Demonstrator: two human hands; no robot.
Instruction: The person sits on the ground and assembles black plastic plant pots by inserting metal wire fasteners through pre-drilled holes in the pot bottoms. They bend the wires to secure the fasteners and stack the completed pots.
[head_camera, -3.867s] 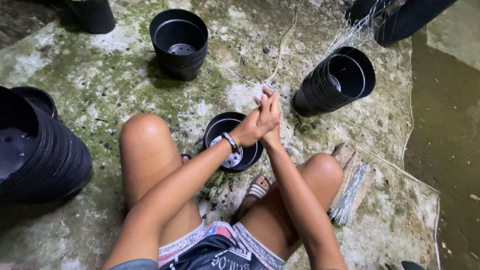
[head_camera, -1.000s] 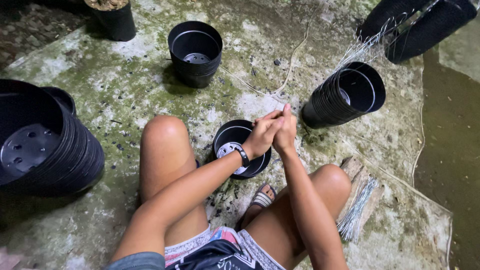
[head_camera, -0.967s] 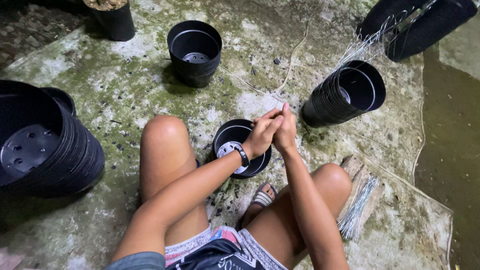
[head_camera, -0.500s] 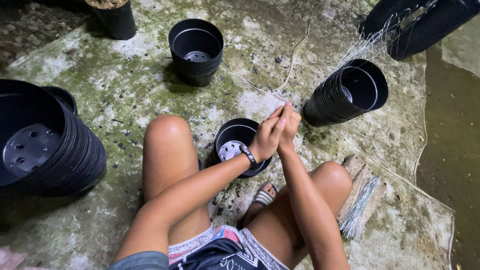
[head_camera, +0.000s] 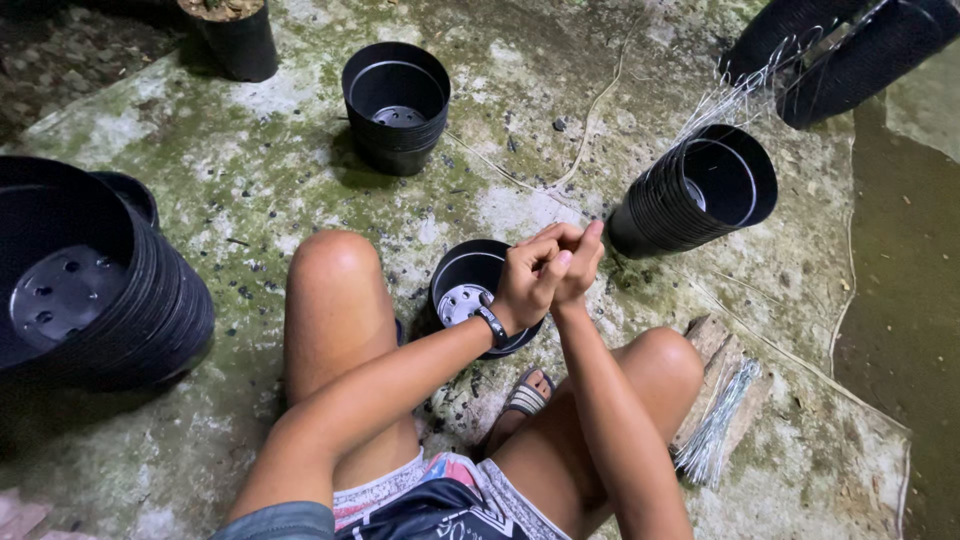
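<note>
I sit on the ground with my knees up. My left hand (head_camera: 527, 282), with a black band on its wrist, is curled into a fist against my right hand (head_camera: 580, 262). Both are pressed together just above a small black plastic pot (head_camera: 462, 285) that stands between my legs. The fingers of both hands are closed. Anything pinched between them is too thin to make out. A thin pale wire (head_camera: 590, 115) lies on the ground and runs from near my hands toward the top.
A stack of black pots (head_camera: 400, 105) stands upright ahead. Another stack (head_camera: 690, 195) lies tilted at the right, and a large stack (head_camera: 90, 290) sits at the left. A bundle of cut wires (head_camera: 718, 425) rests on a wooden block by my right knee. The concrete is mossy.
My hands have stayed together over the small pot and shifted a little. The right fingers that stood straighter half a second ago are now folded against the left fist.
</note>
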